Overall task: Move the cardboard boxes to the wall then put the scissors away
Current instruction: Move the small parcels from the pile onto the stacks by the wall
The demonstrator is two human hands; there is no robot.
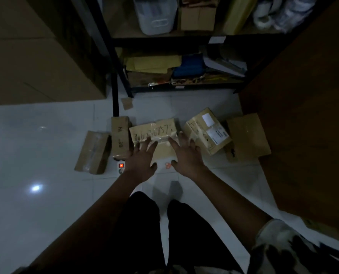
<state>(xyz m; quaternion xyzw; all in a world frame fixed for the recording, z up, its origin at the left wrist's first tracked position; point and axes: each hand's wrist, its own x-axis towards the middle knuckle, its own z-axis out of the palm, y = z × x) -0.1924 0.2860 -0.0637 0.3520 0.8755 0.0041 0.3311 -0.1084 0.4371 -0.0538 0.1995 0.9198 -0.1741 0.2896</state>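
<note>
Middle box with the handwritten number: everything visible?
The numbered box is brown cardboard with dark handwritten digits across its top and a shiny clear tape strip below them. It lies flat on the white tiled floor between a narrow box and a labelled box. The left hand and right hand spread open over its near half; contact unclear.

Black trousers (143, 224); a white sleeve (277, 238) with dark patches on the right arm.

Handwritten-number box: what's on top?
Glossy tape runs across the box. The left hand and right hand spread over it, contact unclear. They cover its near part.
</note>
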